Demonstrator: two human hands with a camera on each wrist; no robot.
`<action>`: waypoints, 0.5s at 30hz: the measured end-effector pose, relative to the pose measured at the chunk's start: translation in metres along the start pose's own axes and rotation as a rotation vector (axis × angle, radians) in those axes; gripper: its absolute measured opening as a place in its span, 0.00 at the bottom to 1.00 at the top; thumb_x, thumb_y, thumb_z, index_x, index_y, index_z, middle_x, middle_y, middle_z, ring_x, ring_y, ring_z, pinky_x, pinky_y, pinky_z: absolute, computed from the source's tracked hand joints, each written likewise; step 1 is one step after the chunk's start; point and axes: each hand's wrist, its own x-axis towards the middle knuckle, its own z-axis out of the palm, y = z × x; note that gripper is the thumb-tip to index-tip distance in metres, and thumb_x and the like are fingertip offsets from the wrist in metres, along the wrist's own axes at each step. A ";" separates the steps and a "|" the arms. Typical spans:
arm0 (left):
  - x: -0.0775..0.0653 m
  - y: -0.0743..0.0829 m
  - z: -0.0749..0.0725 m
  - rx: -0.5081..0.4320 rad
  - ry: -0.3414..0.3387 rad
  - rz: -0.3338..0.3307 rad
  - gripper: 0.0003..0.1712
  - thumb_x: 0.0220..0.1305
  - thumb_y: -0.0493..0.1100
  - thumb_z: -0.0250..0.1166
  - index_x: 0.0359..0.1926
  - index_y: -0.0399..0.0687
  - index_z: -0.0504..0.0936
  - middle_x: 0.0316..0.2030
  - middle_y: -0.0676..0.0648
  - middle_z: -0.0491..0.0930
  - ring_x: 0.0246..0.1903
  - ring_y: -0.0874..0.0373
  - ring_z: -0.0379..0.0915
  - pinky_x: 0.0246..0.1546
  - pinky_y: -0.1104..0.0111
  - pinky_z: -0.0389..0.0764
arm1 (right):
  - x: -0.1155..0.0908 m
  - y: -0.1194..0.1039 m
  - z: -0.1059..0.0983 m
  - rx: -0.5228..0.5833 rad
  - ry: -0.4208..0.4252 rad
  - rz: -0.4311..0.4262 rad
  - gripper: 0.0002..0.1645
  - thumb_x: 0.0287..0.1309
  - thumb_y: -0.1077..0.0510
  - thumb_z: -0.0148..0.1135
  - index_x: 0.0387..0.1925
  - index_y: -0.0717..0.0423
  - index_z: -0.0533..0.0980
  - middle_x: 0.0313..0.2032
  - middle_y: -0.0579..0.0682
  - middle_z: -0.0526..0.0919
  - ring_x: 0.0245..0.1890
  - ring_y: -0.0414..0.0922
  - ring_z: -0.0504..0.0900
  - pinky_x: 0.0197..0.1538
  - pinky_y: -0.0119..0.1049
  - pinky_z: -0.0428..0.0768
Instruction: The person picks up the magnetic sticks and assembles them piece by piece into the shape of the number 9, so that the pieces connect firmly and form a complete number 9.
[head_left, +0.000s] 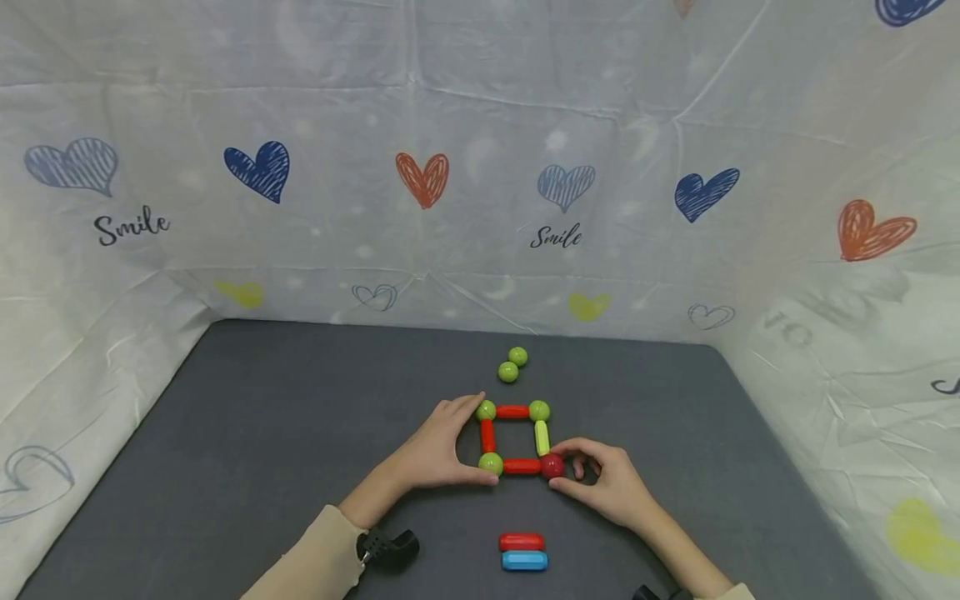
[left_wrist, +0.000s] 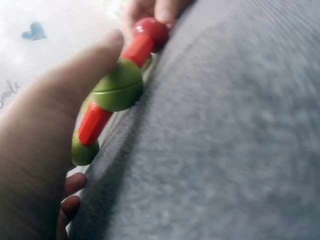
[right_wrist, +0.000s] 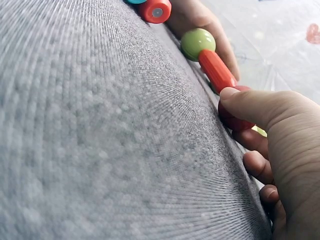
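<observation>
A square of toy building rods and balls lies on the dark table, with three red rods [head_left: 521, 467] and a yellow-green rod [head_left: 542, 437] along its sides. Green balls [head_left: 539, 411] form three corners; a red ball [head_left: 552, 466] forms the near right one. My left hand [head_left: 438, 446] spans the left side, thumb at the near green ball [left_wrist: 119, 86] and fingertips at the far one [head_left: 486, 410]. With thumb and fingers, my right hand [head_left: 607, 479] pinches the red ball; the thumb [right_wrist: 250, 106] lies over it in the right wrist view.
Two loose green balls [head_left: 508, 372] sit beyond the square. On the near side, a loose red rod [head_left: 521, 542] lies alongside a blue rod [head_left: 525, 561]. A white sheet printed with hearts [head_left: 480, 233] hangs behind the table and along its sides.
</observation>
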 end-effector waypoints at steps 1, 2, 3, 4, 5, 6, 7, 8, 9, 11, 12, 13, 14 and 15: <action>0.001 -0.001 0.000 0.010 -0.009 0.011 0.72 0.49 0.73 0.80 0.85 0.47 0.56 0.80 0.42 0.61 0.74 0.41 0.60 0.69 0.40 0.70 | 0.000 0.000 0.000 -0.003 0.001 -0.004 0.20 0.55 0.53 0.83 0.49 0.42 0.85 0.25 0.41 0.77 0.25 0.39 0.74 0.28 0.28 0.69; 0.001 -0.002 0.000 0.014 -0.013 0.017 0.73 0.48 0.73 0.81 0.85 0.47 0.56 0.80 0.42 0.61 0.74 0.41 0.61 0.69 0.41 0.70 | 0.000 0.000 0.000 -0.006 0.002 -0.008 0.20 0.55 0.53 0.84 0.49 0.42 0.85 0.25 0.41 0.77 0.25 0.39 0.74 0.27 0.27 0.69; 0.001 -0.002 0.000 0.013 -0.012 0.023 0.73 0.47 0.73 0.81 0.85 0.47 0.57 0.79 0.42 0.62 0.73 0.41 0.61 0.69 0.40 0.70 | 0.000 0.000 0.001 -0.009 0.004 -0.014 0.20 0.55 0.54 0.84 0.49 0.42 0.85 0.26 0.41 0.77 0.24 0.40 0.74 0.27 0.27 0.68; 0.001 -0.003 0.000 0.012 -0.014 0.019 0.73 0.46 0.72 0.82 0.85 0.48 0.56 0.79 0.43 0.62 0.73 0.42 0.61 0.69 0.41 0.70 | 0.000 0.000 0.001 -0.012 0.005 -0.018 0.21 0.55 0.54 0.84 0.49 0.42 0.85 0.26 0.41 0.77 0.24 0.40 0.73 0.27 0.26 0.68; 0.001 -0.003 -0.001 0.008 -0.016 0.011 0.74 0.46 0.72 0.82 0.85 0.49 0.56 0.79 0.44 0.63 0.74 0.42 0.61 0.69 0.41 0.70 | 0.000 0.001 0.001 -0.013 0.007 -0.022 0.21 0.54 0.54 0.84 0.49 0.41 0.85 0.26 0.41 0.77 0.24 0.40 0.73 0.27 0.26 0.67; 0.002 -0.003 -0.001 0.004 -0.018 0.005 0.74 0.45 0.72 0.82 0.85 0.50 0.56 0.80 0.45 0.63 0.74 0.43 0.61 0.70 0.42 0.70 | 0.000 0.001 0.001 -0.013 0.008 -0.024 0.21 0.54 0.53 0.84 0.49 0.41 0.85 0.26 0.41 0.77 0.24 0.40 0.73 0.27 0.25 0.67; 0.002 -0.003 -0.001 -0.001 -0.018 0.002 0.74 0.45 0.72 0.83 0.85 0.50 0.56 0.80 0.45 0.63 0.74 0.43 0.61 0.70 0.42 0.69 | 0.000 0.001 0.001 -0.012 0.008 -0.025 0.21 0.54 0.53 0.84 0.49 0.41 0.85 0.26 0.41 0.77 0.24 0.40 0.73 0.27 0.25 0.66; 0.002 -0.003 -0.001 -0.006 -0.019 0.001 0.73 0.45 0.71 0.83 0.85 0.50 0.56 0.80 0.46 0.63 0.74 0.44 0.61 0.70 0.42 0.69 | 0.000 0.000 0.001 -0.010 0.008 -0.025 0.21 0.54 0.53 0.84 0.49 0.41 0.85 0.26 0.40 0.77 0.24 0.40 0.73 0.27 0.25 0.66; 0.002 -0.003 -0.001 -0.008 -0.020 0.002 0.73 0.46 0.71 0.83 0.85 0.50 0.57 0.80 0.46 0.63 0.74 0.44 0.61 0.70 0.42 0.69 | 0.000 0.000 0.001 -0.009 0.008 -0.023 0.21 0.54 0.53 0.84 0.49 0.41 0.85 0.26 0.40 0.77 0.24 0.40 0.73 0.27 0.26 0.67; 0.002 -0.004 -0.002 -0.004 -0.022 0.006 0.72 0.46 0.71 0.82 0.85 0.50 0.58 0.80 0.47 0.63 0.74 0.45 0.61 0.71 0.43 0.69 | 0.000 0.001 0.001 -0.004 0.005 -0.020 0.21 0.54 0.53 0.84 0.49 0.41 0.86 0.26 0.41 0.77 0.25 0.40 0.73 0.27 0.26 0.67; 0.002 -0.004 -0.002 -0.005 -0.019 0.014 0.71 0.47 0.71 0.82 0.84 0.50 0.58 0.80 0.47 0.63 0.74 0.45 0.62 0.71 0.43 0.69 | 0.000 0.001 0.001 0.004 0.004 -0.017 0.21 0.54 0.53 0.84 0.49 0.41 0.86 0.26 0.41 0.77 0.25 0.40 0.73 0.27 0.27 0.68; 0.002 -0.004 -0.002 -0.005 -0.019 0.017 0.71 0.47 0.71 0.82 0.84 0.49 0.58 0.80 0.47 0.63 0.74 0.45 0.62 0.71 0.43 0.69 | 0.000 0.001 0.001 0.016 0.002 -0.012 0.21 0.54 0.53 0.84 0.49 0.42 0.86 0.26 0.42 0.78 0.25 0.40 0.74 0.27 0.27 0.69; 0.002 -0.004 -0.003 -0.007 -0.020 0.020 0.71 0.48 0.71 0.82 0.84 0.49 0.58 0.80 0.47 0.62 0.74 0.44 0.62 0.70 0.43 0.69 | 0.000 0.001 0.001 0.037 0.000 -0.007 0.21 0.55 0.54 0.83 0.50 0.44 0.86 0.27 0.43 0.79 0.26 0.40 0.74 0.28 0.28 0.70; 0.001 -0.004 -0.003 -0.008 -0.021 0.020 0.71 0.48 0.71 0.82 0.84 0.49 0.58 0.80 0.47 0.62 0.74 0.44 0.62 0.70 0.43 0.69 | 0.000 0.001 0.001 0.061 0.001 -0.003 0.20 0.56 0.55 0.83 0.50 0.46 0.86 0.29 0.44 0.81 0.26 0.41 0.75 0.28 0.29 0.71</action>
